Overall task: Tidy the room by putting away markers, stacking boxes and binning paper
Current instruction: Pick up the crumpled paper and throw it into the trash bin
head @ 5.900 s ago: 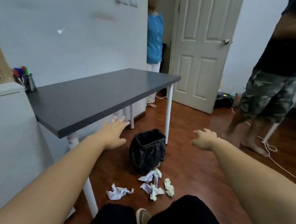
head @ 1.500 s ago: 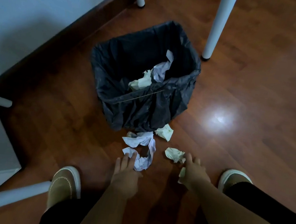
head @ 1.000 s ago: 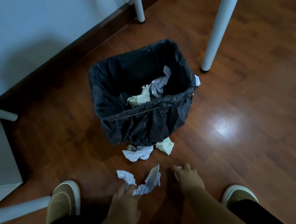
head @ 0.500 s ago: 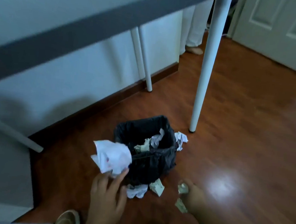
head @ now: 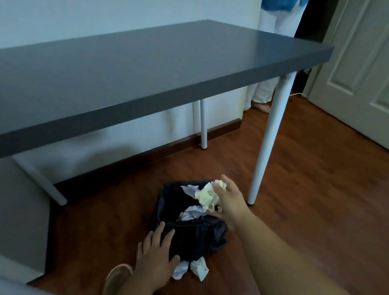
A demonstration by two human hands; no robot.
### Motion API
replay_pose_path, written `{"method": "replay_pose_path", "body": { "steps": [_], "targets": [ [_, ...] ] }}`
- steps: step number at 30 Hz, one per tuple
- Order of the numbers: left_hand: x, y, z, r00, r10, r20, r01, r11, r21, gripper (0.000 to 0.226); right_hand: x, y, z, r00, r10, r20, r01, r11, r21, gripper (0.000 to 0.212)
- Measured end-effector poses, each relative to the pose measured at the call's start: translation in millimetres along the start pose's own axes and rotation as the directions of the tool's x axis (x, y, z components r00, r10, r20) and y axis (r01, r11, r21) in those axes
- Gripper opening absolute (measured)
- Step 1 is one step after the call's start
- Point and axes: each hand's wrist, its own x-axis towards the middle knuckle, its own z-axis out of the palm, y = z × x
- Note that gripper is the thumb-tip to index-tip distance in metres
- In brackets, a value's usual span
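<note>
We see a grey tabletop (head: 129, 68) on white legs, one leg (head: 267, 140) just right of the black-lined bin (head: 191, 233) on the wooden floor (head: 314, 208). Our right hand (head: 227, 199) grips a crumpled paper ball (head: 207, 196) over the bin's open mouth. Our left hand (head: 155, 261), fingers spread, rests by the bin's near side, beside two paper scraps (head: 191, 268).

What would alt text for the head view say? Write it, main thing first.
A right hand holds crumpled paper over a black-lined bin on a wood floor, while the left hand rests against the bin's near side. Two paper scraps lie by the bin, beside a grey table.
</note>
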Motion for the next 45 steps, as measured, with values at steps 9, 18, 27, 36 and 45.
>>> {"method": "replay_pose_path", "body": {
  "steps": [9,18,27,36,45],
  "targets": [
    [0,-41,1,1.000,-0.021,-0.013,0.022,0.998,0.059,0.073,23,51,-17,0.998,0.006,-0.065,-0.022,0.967,-0.256,0.066],
    [18,-37,68,0.986,0.036,0.164,-0.061,0.987,0.147,0.073,50,98,-61,0.999,-0.042,0.008,0.030,0.569,-0.822,0.046],
    [55,-43,116,0.958,0.021,0.285,-0.074,0.981,0.177,0.071,95,120,-52,0.927,-0.374,0.035,0.254,0.554,-0.793,0.027],
    [94,-47,153,0.948,0.009,0.320,-0.078,0.976,0.205,0.067,129,140,-47,0.889,-0.451,0.072,0.404,0.701,-0.588,0.052],
    [112,-55,178,0.968,0.064,0.244,-0.125,0.962,0.242,0.045,145,250,-100,0.913,0.402,0.064,0.013,0.128,-0.992,0.054]
  ]
}}
